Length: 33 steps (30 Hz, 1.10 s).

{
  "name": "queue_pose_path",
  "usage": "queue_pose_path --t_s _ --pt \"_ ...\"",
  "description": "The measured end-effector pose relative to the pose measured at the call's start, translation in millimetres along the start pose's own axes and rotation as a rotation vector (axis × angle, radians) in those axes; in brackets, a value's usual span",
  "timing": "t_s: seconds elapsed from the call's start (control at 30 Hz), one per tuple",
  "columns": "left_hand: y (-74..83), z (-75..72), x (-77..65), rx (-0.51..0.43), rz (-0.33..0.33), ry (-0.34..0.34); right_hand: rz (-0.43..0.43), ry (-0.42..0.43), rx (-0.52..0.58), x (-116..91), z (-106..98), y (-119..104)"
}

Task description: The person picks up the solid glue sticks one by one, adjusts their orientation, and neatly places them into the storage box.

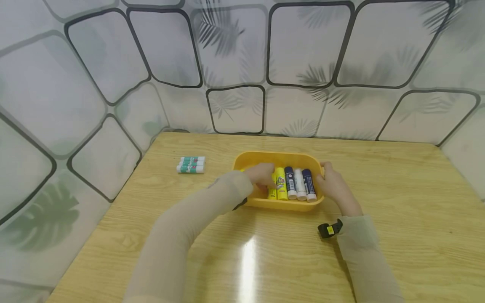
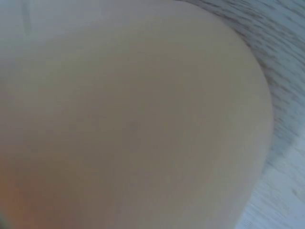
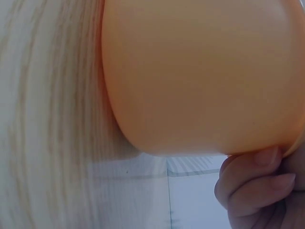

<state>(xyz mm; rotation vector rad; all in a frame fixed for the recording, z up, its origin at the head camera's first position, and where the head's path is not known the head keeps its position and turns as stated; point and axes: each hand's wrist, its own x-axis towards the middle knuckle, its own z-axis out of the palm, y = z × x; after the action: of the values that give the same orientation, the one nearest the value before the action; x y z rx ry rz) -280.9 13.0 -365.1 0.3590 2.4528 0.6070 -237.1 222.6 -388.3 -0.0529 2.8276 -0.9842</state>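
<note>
Here's the yellow rounded plastic basket [image 1: 280, 205], well inside the pale wooden tabletop's [image 1: 409, 219] edges, wood stretching right and front; the right hand [image 1: 336, 184] grips its right rim, the left hand [image 1: 261, 174] dips inside beside yellow cylindrical sticks [image 1: 281, 184], fingertips hidden, hold impossible to tell.

I'm at a wood-grain table [image 1: 398, 244] in what looks like a screened-off booth; whether in a home or an office, I can't tell. Pale, leaf-printed sheeting [image 1: 303, 46] with dark rounded outlines rises behind the table and carries on past its left and right sides. A bright light streak [image 1: 248, 269] gleams on the table's near part.
</note>
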Motion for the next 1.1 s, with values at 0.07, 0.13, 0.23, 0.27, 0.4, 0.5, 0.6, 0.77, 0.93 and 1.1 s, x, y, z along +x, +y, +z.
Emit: queue_pose_path --t_s 0.07,0.13,0.23,0.27,0.4,0.5,0.6,0.77,0.93,1.1 --pt "0.2 0.0 0.4 0.005 -0.001 0.002 0.001 0.0 0.0 -0.2 -0.2 -0.2" --pt "0.4 0.1 0.9 0.007 -0.005 0.003 0.005 -0.003 0.0 0.0 -0.3 -0.1" --pt "0.6 0.4 2.2 0.006 -0.013 0.007 0.009 -0.007 0.004 -0.2 -0.3 -0.3" --pt "0.7 0.5 2.6 0.003 -0.014 0.007 0.011 -0.006 0.004 -0.4 -0.5 -0.4" --pt "1.3 0.8 3.4 0.006 -0.022 0.018 0.012 -0.002 0.003 -1.4 -1.1 -1.4" --pt "1.0 0.8 4.6 0.03 -0.016 0.047 0.011 -0.004 0.004 -1.6 -1.2 -1.9" --pt "-0.2 1.1 6.2 0.058 -0.004 0.078 0.012 -0.009 0.008 -1.5 -1.3 -1.8" --pt "-2.7 1.3 8.2 0.059 0.005 0.084 0.008 -0.013 0.003 -0.9 -1.0 -1.5" --pt "-4.1 -0.1 7.0 0.056 0.002 0.082 0.001 -0.006 -0.005 -0.8 -0.7 -1.5" --pt "-4.8 -4.0 1.7 0.052 0.003 0.073 0.007 -0.005 -0.002 -0.6 -0.5 -0.9"
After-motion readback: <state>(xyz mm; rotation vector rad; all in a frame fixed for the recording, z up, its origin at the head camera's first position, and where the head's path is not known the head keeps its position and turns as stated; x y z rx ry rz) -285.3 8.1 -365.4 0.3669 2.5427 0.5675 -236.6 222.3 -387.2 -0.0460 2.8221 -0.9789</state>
